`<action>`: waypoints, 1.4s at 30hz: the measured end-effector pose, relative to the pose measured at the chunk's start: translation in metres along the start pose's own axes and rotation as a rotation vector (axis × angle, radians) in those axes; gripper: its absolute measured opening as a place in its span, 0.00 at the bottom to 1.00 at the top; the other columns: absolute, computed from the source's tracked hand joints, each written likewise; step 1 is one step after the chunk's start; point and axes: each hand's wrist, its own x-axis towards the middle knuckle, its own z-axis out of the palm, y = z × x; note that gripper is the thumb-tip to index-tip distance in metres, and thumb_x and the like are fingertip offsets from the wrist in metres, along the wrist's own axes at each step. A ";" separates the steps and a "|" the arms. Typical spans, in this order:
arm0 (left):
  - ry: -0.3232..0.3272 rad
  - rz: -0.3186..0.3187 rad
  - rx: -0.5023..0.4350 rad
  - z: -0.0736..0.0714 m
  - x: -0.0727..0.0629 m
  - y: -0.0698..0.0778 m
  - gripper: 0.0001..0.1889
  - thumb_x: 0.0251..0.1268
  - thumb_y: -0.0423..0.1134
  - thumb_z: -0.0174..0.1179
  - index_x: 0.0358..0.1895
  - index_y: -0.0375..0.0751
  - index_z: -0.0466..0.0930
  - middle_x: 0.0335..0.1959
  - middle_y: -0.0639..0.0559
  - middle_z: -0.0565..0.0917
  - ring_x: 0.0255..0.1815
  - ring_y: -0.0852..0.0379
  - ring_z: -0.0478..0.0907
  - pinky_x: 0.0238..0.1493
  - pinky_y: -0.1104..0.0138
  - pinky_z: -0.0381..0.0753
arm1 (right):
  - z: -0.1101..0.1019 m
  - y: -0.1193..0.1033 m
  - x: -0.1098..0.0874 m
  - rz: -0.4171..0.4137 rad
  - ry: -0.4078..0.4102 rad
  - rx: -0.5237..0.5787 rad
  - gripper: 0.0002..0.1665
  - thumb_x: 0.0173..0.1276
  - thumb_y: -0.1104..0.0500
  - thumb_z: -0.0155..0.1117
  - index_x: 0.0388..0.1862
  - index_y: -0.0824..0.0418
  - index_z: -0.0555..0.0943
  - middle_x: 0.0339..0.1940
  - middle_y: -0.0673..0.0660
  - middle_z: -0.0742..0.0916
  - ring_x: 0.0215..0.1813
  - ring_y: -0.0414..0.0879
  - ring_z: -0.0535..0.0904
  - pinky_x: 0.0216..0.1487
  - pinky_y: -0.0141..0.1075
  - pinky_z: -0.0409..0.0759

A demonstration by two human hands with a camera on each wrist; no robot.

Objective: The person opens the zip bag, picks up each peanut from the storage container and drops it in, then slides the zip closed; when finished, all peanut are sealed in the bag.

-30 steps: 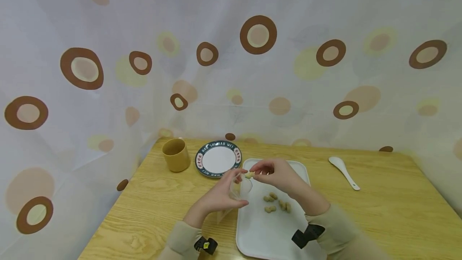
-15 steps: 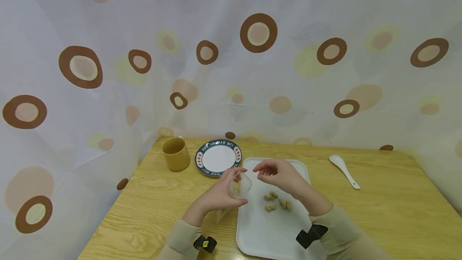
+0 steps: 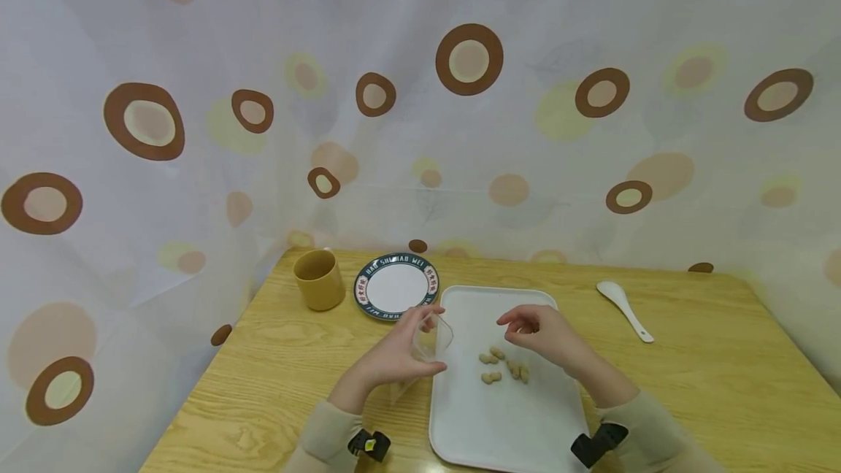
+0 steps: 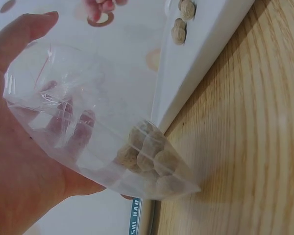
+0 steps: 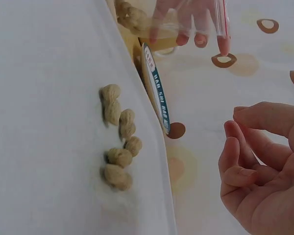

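Note:
My left hand (image 3: 397, 358) holds the mouth of a clear plastic zip bag (image 4: 103, 112) spread between thumb and fingers, beside the tray's left edge. Several peanuts (image 4: 154, 159) are gathered at the bottom of the bag in the left wrist view. Over the tray is my right hand (image 3: 544, 336), its fingers loosely bent and nothing between them, as the right wrist view confirms. Below and to the left of it, several unshelled peanuts (image 3: 490, 378) lie in a loose cluster on the white tray (image 3: 502, 429).
A dark-rimmed white plate (image 3: 396, 289) stands behind the left hand, with a mustard-yellow mug (image 3: 320, 282) to its left. On the right of the wooden table (image 3: 716, 378) lies a white spoon (image 3: 626, 311). A patterned curtain (image 3: 512, 130) hangs behind the table.
One second ago my right hand pinched a peanut at the bag's mouth. It let go there, then drew back to the right over the tray. The left hand stays nearly still.

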 end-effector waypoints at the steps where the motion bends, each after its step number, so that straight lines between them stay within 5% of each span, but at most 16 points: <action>1: 0.001 0.000 -0.001 0.000 0.000 0.000 0.43 0.53 0.45 0.73 0.72 0.49 0.59 0.62 0.45 0.68 0.62 0.51 0.68 0.61 0.52 0.73 | -0.001 0.004 -0.001 0.013 0.000 -0.008 0.14 0.68 0.65 0.64 0.51 0.69 0.82 0.35 0.58 0.86 0.34 0.43 0.77 0.35 0.29 0.77; 17: -0.008 -0.018 -0.013 -0.001 -0.002 0.000 0.44 0.54 0.46 0.73 0.73 0.49 0.59 0.64 0.44 0.67 0.63 0.50 0.68 0.62 0.51 0.73 | -0.002 0.044 -0.013 0.110 -0.053 -0.168 0.15 0.58 0.63 0.73 0.45 0.63 0.84 0.31 0.52 0.83 0.33 0.45 0.75 0.32 0.31 0.75; 42: -0.013 -0.019 -0.004 -0.003 -0.001 0.001 0.43 0.54 0.45 0.73 0.73 0.51 0.59 0.63 0.42 0.68 0.63 0.51 0.68 0.62 0.51 0.72 | -0.002 0.049 -0.011 0.094 -0.147 -0.289 0.09 0.55 0.64 0.74 0.36 0.61 0.86 0.29 0.50 0.83 0.33 0.43 0.74 0.33 0.32 0.73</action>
